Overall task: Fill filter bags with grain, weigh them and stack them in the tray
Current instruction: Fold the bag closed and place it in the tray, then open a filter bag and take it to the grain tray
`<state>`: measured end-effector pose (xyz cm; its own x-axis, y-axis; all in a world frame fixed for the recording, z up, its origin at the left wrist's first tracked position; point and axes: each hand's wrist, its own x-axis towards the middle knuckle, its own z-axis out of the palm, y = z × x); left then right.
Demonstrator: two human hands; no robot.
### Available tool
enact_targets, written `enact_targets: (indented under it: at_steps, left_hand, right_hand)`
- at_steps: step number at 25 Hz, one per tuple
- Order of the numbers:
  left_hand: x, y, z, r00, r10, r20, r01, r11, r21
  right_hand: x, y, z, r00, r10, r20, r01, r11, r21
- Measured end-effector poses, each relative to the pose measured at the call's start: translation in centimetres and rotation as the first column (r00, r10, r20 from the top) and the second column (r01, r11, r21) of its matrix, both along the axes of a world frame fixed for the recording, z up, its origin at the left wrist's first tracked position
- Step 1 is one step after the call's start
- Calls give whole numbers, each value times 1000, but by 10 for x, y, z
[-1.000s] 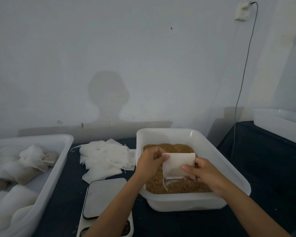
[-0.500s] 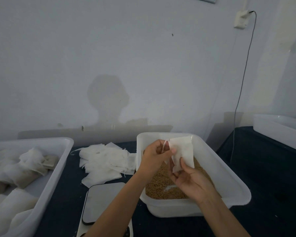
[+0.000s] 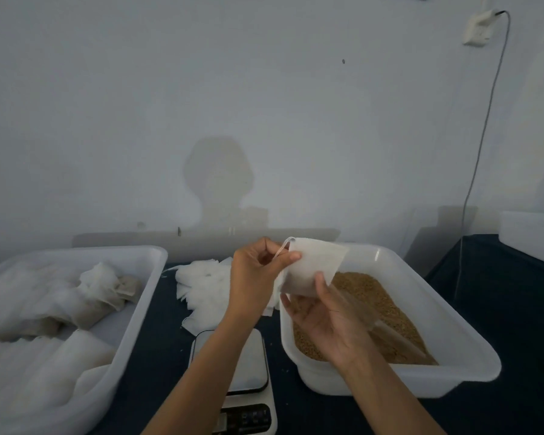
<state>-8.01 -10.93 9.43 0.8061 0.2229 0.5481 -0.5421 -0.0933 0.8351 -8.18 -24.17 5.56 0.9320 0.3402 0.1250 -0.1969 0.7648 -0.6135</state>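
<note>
So both hands are up over the near-left corner of the grain tub (image 3: 471, 368), working one filter bag (image 3: 311, 268). The bag's held in the air, not resting on anything, just above the tub's left rim. It's tilted: the long axis runs from the upper right corner down toward the lower left, with the top edge and its drawstring (image 3: 281, 248) pointing up and to the left, toward the left hand.

The left hand (image 3: 258, 271) has its fingers curled in, thumb and fingertips pinching the bag's upper left corner right where the string loops out. The right hand (image 3: 327, 321) is palm-up underneath, thumb pressed on the front of the bag's lower edge and the other fingers curled behind it, so it's got hold of the bottom. Can't tell if there's any grain in the bag.

The grain (image 3: 383, 309) is heaped in the tub, brownish, deeper on the far side. On the dark surface (image 3: 157, 334) between the tubs sits a small scale (image 3: 248, 365) with its display facing the person, and behind it a loose pile of empty bags (image 3: 201, 287). The tray (image 3: 145, 296) on the left holds filled bags (image 3: 76, 296) lying on their sides.
</note>
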Motion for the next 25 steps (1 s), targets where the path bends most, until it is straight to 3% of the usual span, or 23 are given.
enact_targets:
  at_steps: [2, 4, 6, 8, 11, 13, 17, 20, 25]
  left_hand:
    - [-6, 21, -2, 998, 51, -28, -51, 999, -9]
    - [-12, 41, -10, 991, 111, -79, -111, 994, 4]
    - [-17, 62, -23, 977, 171, -123, -169, 985, 32]
    - [-21, 81, -43, 961, 224, -160, -211, 973, 93]
    - [-24, 96, -74, 932, 257, -255, -230, 964, 131]
    - [-24, 97, -92, 912, 281, -299, -237, 956, 173]
    - [-24, 96, -116, 880, 289, -376, -228, 953, 197]
    - [-24, 98, -122, 880, 271, -390, -206, 958, 201]
    - [-22, 110, -120, 908, 241, -343, -204, 969, 140]
  right_hand:
    - [0, 10, 0, 990, -83, 116, 106, 974, -200]
    - [0, 23, -2, 954, -161, 253, 253, 886, -388]
    - [-2, 37, -5, 883, -226, 411, 434, 725, -535]
    - [-3, 50, -10, 774, -212, 596, 616, 466, -635]
    - [-6, 65, -22, 674, -54, 737, 734, 155, -661]
    - [-7, 71, -27, 673, 5, 740, 739, 36, -673]
    - [-4, 80, -33, 690, 201, 695, 719, -292, -630]
    - [-2, 84, -33, 727, 263, 634, 684, -358, -635]
    - [-5, 83, -34, 667, 213, 714, 744, -226, -628]
